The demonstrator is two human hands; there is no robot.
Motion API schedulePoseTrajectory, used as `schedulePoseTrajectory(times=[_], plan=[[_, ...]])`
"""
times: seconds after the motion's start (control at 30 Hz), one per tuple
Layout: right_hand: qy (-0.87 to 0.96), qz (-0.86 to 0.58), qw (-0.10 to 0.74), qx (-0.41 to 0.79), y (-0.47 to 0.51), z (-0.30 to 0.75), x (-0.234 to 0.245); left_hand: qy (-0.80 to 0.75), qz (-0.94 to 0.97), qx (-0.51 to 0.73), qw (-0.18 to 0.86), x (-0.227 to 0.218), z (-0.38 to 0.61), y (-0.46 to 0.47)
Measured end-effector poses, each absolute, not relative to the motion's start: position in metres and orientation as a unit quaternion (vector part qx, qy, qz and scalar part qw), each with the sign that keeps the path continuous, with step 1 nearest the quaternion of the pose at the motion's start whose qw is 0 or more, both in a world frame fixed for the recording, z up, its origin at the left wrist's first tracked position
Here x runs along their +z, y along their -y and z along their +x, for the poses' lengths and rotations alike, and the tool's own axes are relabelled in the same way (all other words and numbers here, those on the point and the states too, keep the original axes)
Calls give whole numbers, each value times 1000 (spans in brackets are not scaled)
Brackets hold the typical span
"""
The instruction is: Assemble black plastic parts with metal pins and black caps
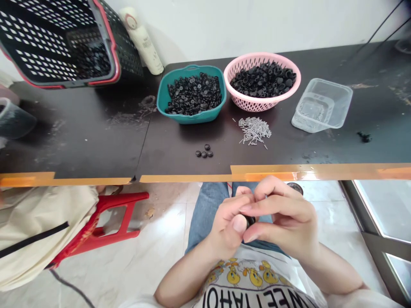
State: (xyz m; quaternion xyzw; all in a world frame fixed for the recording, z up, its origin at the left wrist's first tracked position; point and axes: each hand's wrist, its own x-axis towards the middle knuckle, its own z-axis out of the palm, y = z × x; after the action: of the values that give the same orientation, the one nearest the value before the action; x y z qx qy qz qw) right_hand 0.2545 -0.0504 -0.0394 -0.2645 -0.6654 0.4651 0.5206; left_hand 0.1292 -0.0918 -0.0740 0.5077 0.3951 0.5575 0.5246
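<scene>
Over my lap, just off the table's front edge, my left hand (228,224) is closed around a small black round part (249,220), its thumb pressed against it. My right hand (285,211) pinches at the same part from the other side, thumb and fingertips meeting it. Fingers cover most of the part, so its details are hidden. On the table beyond lie several small black round pieces (204,153) in a loose cluster. To their right is a pile of thin silvery pins (254,130).
A teal basin (192,117) and a pink basket (261,102) hold many black parts. A clear plastic box (340,107) stands at right. Back left are a dark crate (125,47) and a white bottle (146,45). Beside a red stool (128,214), another person's clothing shows.
</scene>
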Motion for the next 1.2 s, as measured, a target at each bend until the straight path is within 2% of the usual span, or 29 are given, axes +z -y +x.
schedulePoseTrajectory(times=[0.27, 0.4, 0.53, 0.67, 1.2], plan=[[622, -345, 517, 476, 61, 254, -37, -388, 510, 587, 494, -66, 134, 89], [590, -359, 543, 477, 77, 251, -36, -366, 527, 599, 480, -65, 135, 87], [566, -377, 549, 487, 86, 251, -33, -333, 572, 628, 409, -67, 134, 85], [576, -379, 522, 502, 86, 254, -29, -357, 613, 601, 368, -64, 130, 86], [610, -398, 523, 443, 75, 266, -34, -409, 646, 538, 356, -60, 123, 81]])
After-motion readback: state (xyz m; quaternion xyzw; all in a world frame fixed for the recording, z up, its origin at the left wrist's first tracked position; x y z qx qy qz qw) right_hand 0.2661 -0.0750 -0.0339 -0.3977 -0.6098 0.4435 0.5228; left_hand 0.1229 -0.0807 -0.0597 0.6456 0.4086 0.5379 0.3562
